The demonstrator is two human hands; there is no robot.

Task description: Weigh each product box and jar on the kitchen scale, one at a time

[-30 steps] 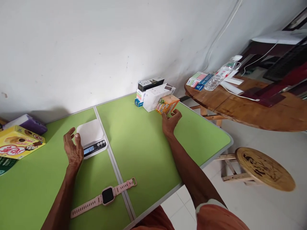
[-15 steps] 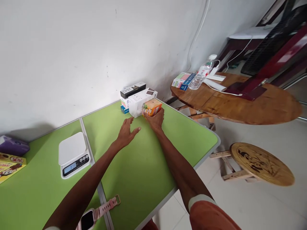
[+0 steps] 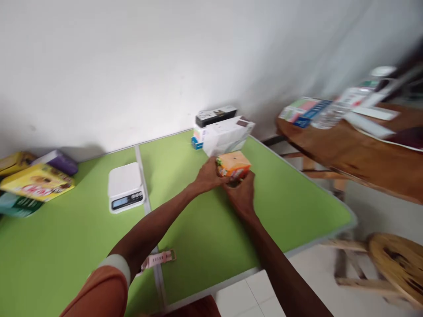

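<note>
While clasping the boxy orange cardboard carton (image 3: 234, 164) between left hand (image 3: 209, 175) and right hand (image 3: 242, 193), risked toppling the white rectangular box (image 3: 222, 136) just beyond them by bumping forward.

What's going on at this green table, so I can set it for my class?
A person has both the left-hand grip and the right-hand grip on a small orange box, in front of a larger white box. On the green table, a white kitchen scale stands off to the left, and a pink watch strap lies nearer the person.
</note>
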